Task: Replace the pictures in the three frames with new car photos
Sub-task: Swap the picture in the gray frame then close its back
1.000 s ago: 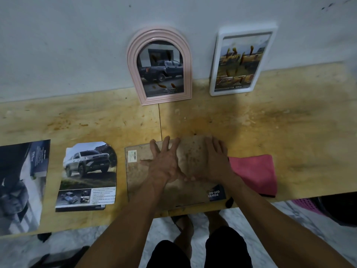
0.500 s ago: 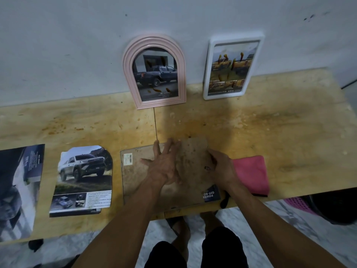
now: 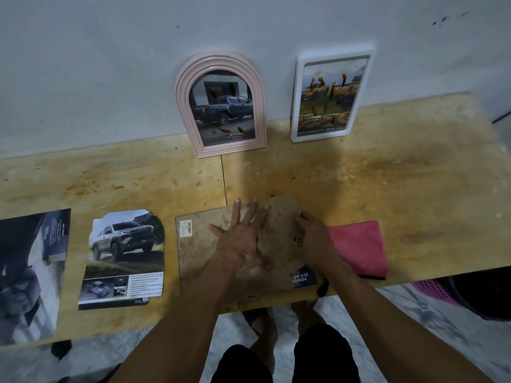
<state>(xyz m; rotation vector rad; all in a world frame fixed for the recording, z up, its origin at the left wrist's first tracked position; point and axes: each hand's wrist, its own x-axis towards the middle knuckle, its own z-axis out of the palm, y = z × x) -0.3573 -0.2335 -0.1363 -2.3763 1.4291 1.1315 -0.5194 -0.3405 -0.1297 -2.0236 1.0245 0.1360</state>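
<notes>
The face-down frame [image 3: 237, 252] lies at the bench's [image 3: 387, 189] near edge. The left hand [image 3: 240, 239] presses flat, fingers spread, on its backing; the right hand [image 3: 312, 239] seems to pinch its right edge, beside the pink cloth [image 3: 359, 247].

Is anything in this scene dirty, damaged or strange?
Yes. Brown-orange smears mark the glass of the pink arched frame and the white frame against the wall, and the wooden table is stained around them.
</notes>
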